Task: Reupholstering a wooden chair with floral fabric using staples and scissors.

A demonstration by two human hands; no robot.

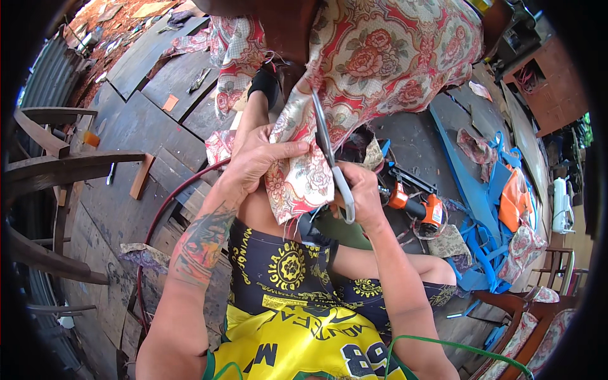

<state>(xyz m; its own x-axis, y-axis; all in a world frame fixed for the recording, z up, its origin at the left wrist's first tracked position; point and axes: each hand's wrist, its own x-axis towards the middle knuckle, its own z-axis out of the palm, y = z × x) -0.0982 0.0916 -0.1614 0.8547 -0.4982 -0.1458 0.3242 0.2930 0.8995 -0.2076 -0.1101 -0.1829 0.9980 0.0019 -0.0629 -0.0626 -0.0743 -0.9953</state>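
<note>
A red and cream floral upholstery fabric drapes over a dark wooden furniture piece at the top. One flap of it hangs down over my legs, its lower edge fraying into loose threads. My left hand pinches this flap, thumb on top. In my right hand is a pair of scissors with pale handles. Their blades point up and away, lying along the right side of the flap beside a frayed edge. How far the blades are parted I cannot make out.
An orange and black pneumatic staple gun lies right of my right hand. Beyond it are blue strips and an orange cloth. A red hose crosses the wooden floor on the left, near curved wooden chair parts.
</note>
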